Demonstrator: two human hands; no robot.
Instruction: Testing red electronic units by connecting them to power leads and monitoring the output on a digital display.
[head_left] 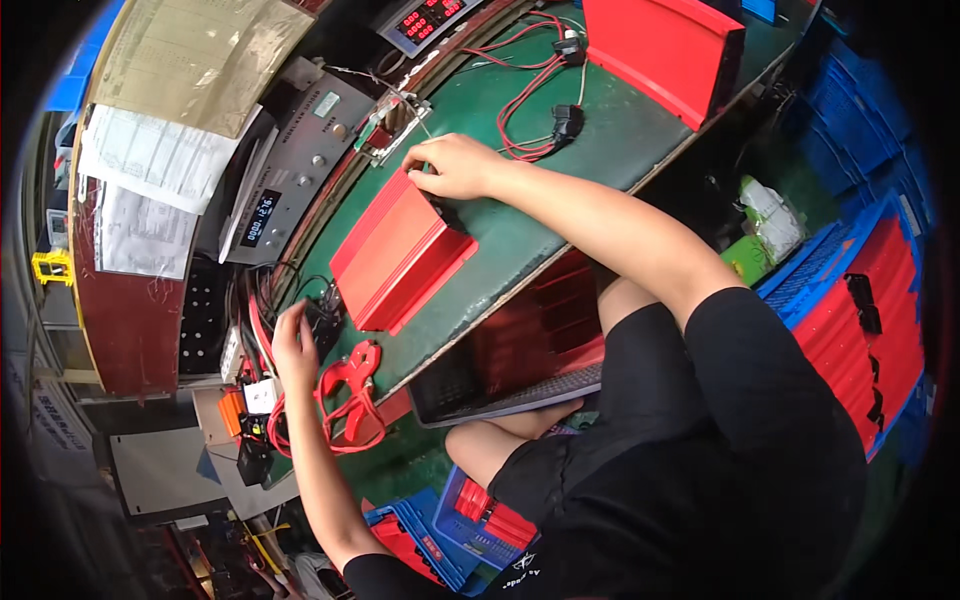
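A red ribbed metal housing [400, 250] lies at a slant on the green bench top. My right hand [455, 167] is at its far end, with curled fingers pressed together at the corner; what they pinch, if anything, is too small to make out. Beyond the near left end of the housing, my left hand [293, 345] hovers by a bundle of dark cables [322, 310]. Its fingers point upward, slightly parted, and nothing shows in them. A red clamp-like piece with red leads [352, 375] rests close to my left wrist.
Grey bench instruments with lit displays [300, 160] line the back. Another red housing [660, 50] stands at the far right, beside red leads with black connectors [567, 123]. A dark crate [510, 385] sits below the bench edge; blue crates of red parts [860, 330] stand right.
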